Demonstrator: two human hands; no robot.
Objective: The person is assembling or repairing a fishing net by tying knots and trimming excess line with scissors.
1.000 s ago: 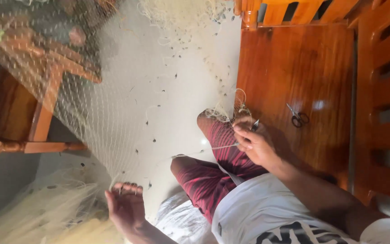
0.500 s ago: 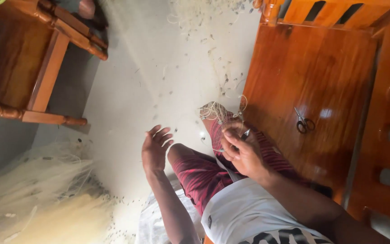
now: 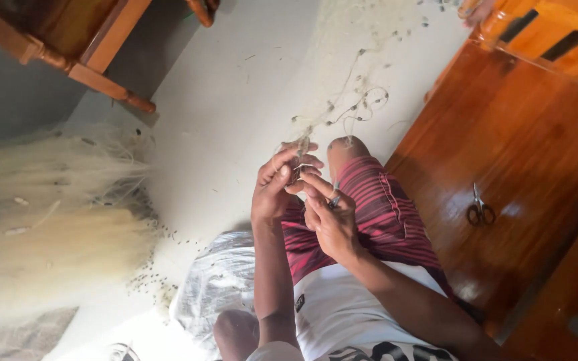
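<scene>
A pale, hair-fine heap of fishing net [image 3: 48,227] lies bunched on the grey floor [image 3: 235,100] at the left. Above the lap, the left hand [image 3: 277,190] has its fingers pinching a tangled strand of net cord [image 3: 342,110] dotted with small dark weights. The right hand [image 3: 329,217] has its fingers closed around a thin tool. Small metal scissors [image 3: 480,208] rest on the glossy reddish wooden surface [image 3: 523,134].

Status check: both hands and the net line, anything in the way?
Left hand pinching the net line. Right hand beside it, gripping a small tool. Scissors apart on bench. Nothing in the way.
</scene>
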